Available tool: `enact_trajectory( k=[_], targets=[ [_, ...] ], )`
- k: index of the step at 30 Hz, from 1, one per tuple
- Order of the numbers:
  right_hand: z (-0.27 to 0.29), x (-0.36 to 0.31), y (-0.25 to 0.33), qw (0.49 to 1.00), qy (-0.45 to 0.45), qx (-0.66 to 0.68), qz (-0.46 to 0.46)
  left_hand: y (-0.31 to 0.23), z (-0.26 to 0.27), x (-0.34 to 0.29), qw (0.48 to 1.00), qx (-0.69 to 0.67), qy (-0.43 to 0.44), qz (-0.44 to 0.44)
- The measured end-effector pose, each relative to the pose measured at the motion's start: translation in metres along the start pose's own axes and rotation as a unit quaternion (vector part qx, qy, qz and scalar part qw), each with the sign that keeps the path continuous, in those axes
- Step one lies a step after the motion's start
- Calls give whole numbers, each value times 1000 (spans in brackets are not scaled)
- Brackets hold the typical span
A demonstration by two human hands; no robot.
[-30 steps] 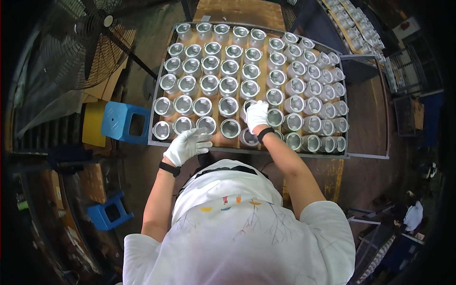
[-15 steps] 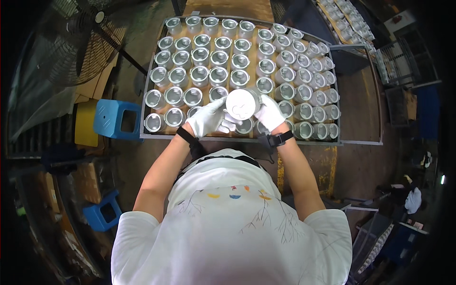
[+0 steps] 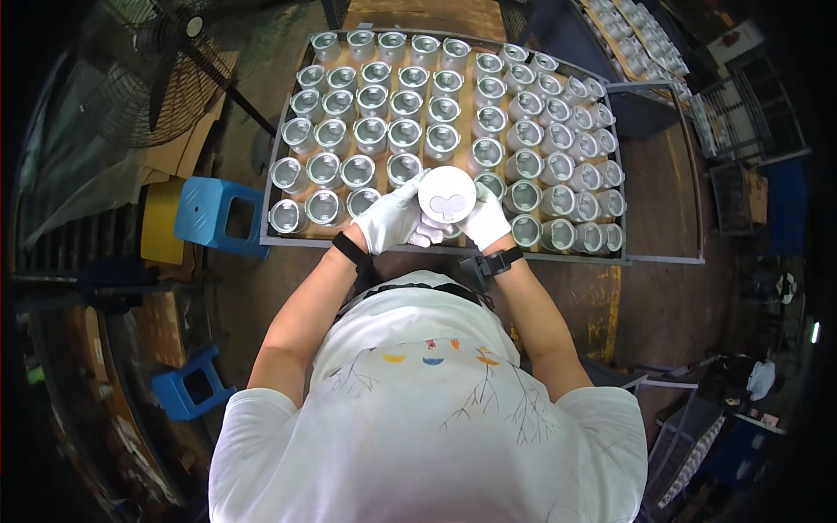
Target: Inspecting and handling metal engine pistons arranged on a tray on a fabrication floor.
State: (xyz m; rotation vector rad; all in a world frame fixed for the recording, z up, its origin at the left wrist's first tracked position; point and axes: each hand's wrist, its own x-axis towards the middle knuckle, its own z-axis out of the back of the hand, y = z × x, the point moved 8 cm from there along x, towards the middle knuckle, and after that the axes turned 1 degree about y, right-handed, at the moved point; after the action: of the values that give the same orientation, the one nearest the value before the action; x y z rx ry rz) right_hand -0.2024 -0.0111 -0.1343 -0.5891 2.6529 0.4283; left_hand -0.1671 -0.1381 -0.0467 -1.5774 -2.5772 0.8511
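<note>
Between my two white-gloved hands is a silvery cylindrical metal part, cup-like in shape. Its round, pale end face [image 3: 447, 187] is turned up toward me, and a three-lobed mark sits on its lower half. My left hand [image 3: 392, 218] is closed round the left side and underside, some fingertips showing below the part. On the other side my right hand [image 3: 485, 223] grips the edge, its fingers partly hidden. Beneath and beyond lie rows of similar cylindrical metal parts [image 3: 370, 134], standing open end up with small side lugs, in a shallow metal-framed tray [image 3: 302, 243].
Left of the tray is a blue plastic stool [image 3: 202, 209], with a second blue stool [image 3: 190, 383] lower down. A large black fan [image 3: 153, 78] stands at the far left. Racks with more metal parts [image 3: 632, 44] are at the far right. Yellow floor lines [image 3: 613, 314] run on the right.
The held part has turned so its end face points more squarely at me and its side wall no longer shows. My right hand has shifted slightly left and down.
</note>
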Motion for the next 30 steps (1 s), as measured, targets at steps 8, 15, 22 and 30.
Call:
enact_trajectory(
  k=[8,15,22,30],
  targets=[
    [-83,-45,26,880,118,-435,148,-19,-32,-13,985,-145,-59,-68],
    [-157,-69,30,423,113,-811,389,-35,2,-14,965,-181,-75,-175],
    [-154,-51,33,477,28,-844,244,-47,0,-20,952,57,-167,-251],
    [-162,-60,38,510,141,-795,298,-41,-19,-16,986,-103,-21,-126]
  ],
)
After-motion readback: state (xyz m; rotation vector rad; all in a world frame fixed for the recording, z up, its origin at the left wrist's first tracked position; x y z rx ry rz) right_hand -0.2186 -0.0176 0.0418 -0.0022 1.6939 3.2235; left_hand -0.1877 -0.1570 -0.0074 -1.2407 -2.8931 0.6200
